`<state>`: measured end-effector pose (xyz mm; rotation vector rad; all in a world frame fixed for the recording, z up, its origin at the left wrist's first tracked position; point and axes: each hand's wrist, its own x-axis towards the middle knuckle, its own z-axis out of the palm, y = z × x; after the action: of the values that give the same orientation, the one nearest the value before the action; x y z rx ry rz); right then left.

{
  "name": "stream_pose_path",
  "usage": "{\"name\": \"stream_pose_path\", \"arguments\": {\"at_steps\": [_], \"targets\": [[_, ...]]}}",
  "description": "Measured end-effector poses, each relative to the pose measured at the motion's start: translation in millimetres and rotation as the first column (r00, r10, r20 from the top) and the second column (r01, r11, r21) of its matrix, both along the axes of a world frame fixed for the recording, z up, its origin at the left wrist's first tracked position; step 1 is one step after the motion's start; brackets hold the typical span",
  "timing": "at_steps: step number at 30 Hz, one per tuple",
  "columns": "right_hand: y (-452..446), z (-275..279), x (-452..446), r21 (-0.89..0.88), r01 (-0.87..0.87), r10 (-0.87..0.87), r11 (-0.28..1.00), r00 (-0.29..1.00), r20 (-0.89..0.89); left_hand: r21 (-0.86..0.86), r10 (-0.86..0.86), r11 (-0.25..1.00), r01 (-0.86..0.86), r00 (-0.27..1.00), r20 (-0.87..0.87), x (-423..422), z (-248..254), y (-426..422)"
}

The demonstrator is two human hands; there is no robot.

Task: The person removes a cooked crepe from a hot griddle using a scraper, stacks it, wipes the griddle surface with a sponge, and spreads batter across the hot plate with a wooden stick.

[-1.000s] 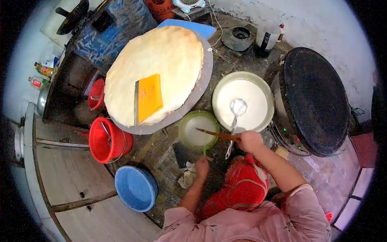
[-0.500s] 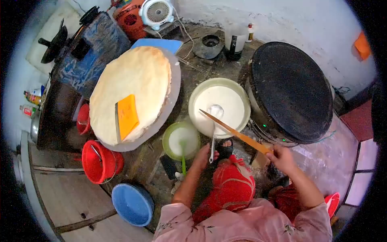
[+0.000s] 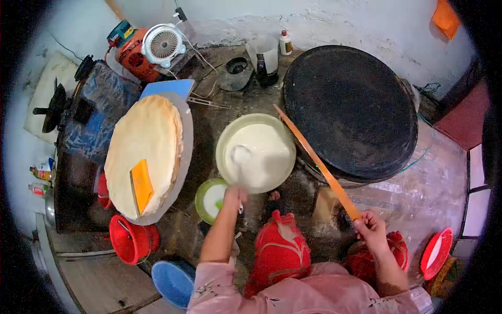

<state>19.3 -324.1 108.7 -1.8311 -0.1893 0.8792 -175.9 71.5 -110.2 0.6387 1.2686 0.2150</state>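
My left hand (image 3: 235, 195) is closed around the handle of a ladle (image 3: 240, 154), whose bowl sits in the white batter (image 3: 269, 159). That batter fills a pale green basin (image 3: 221, 140). In my right hand (image 3: 370, 230) is the end of a long, flat wooden spatula (image 3: 320, 166). Its blade slants up and left, with the tip between the basin and the round black griddle (image 3: 350, 110). A smaller green tub (image 3: 201, 205) of whitish liquid, with a green handle in it, is partly hidden by my left hand.
At left, a thick stack of round flatbreads (image 3: 141, 125) bears an orange scraper (image 3: 141, 184). Below are a red bucket (image 3: 130, 240) and a blue basin (image 3: 172, 282). A fan (image 3: 163, 44), a pitcher (image 3: 264, 57) and a bottle (image 3: 285, 43) stand by the wall.
The view has shifted. My right hand has moved away from the basin, and the spatula now points along the griddle's edge. My left hand has moved up towards the basin with the ladle.
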Motion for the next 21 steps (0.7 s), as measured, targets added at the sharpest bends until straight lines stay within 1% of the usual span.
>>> {"name": "stream_pose_path", "arguments": {"at_steps": [1,2,3,4,5,8,9,10,11,12,13,14,15,16,18,19,20,21], "targets": [[1,-2,0,0.034,0.048,-0.048,0.998,0.999,-0.008,-0.004,-0.001,1.000,0.001,1.000,-0.003,17,-9,15],[-1,-4,3,0.031,0.048,-0.048,0.998,0.999,-0.010,0.201,-0.297,0.918,0.343,0.928,-0.225,36,-22,34],[-2,-5,6,0.054,0.053,-0.053,0.997,0.999,-0.008,0.262,-0.415,0.818,0.513,0.840,-0.350,45,-28,34],[-2,-5,9,0.075,0.059,-0.059,0.995,0.998,-0.008,0.296,-0.491,0.687,0.664,0.724,-0.484,53,-34,35],[-3,-2,12,0.072,0.061,-0.060,0.996,0.998,-0.014,0.405,-0.508,0.462,0.789,0.610,-0.608,61,-42,20],[-4,2,25,0.065,0.061,-0.063,0.996,0.998,0.024,0.311,-0.497,0.228,0.923,0.385,-0.777,27,-3,-19],[-11,-4,28,0.046,0.020,-0.024,0.999,0.994,0.104,0.420,-0.443,0.248,0.873,0.488,-0.752,5,32,-34],[-16,-8,29,0.018,-0.018,0.014,1.000,0.983,0.180,0.179,-0.530,0.222,0.959,0.272,-0.803,-20,17,-10],[-8,10,31,0.011,0.098,-0.098,0.995,0.995,-0.025,0.127,-0.491,0.250,0.960,0.239,-0.838,-18,25,8],[-10,5,32,0.009,0.096,-0.095,0.995,0.995,-0.030,0.076,-0.454,0.281,0.957,0.202,-0.868,-17,32,26],[-13,-3,31,-0.009,0.074,-0.074,0.997,0.996,0.046,0.184,-0.460,0.367,0.912,0.349,-0.816,17,73,23],[-14,-9,31,-0.027,0.054,-0.051,0.998,0.991,0.123,0.207,-0.372,0.342,0.916,0.335,-0.866,42,68,31],[-13,-9,31,-0.028,0.053,-0.050,0.998,0.992,0.119,0.230,-0.280,0.310,0.923,0.320,-0.905,60,54,35],[-10,-7,30,-0.043,0.071,-0.067,0.997,0.994,0.087,0.326,-0.257,0.312,0.892,0.410,-0.875,73,30,31],[-14,-5,32,-0.069,0.087,-0.083,0.994,0.995,0.059,0.369,-0.330,0.129,0.920,0.391,-0.859,61,7,-1],[-14,-8,33,-0.059,0.063,-0.059,0.996,0.996,0.069,0.377,-0.322,0.115,0.919,0.393,-0.861,42,26,-20],[-12,-3,34,-0.041,0.076,-0.075,0.996,0.996,0.039,0.382,-0.314,0.096,0.919,0.392,-0.865,24,48,-30],[-9,1,35,-0.023,0.091,-0.090,0.996,0.996,0.008,0.283,-0.349,0.180,0.942,0.330,-0.877,7,52,-20]]}}
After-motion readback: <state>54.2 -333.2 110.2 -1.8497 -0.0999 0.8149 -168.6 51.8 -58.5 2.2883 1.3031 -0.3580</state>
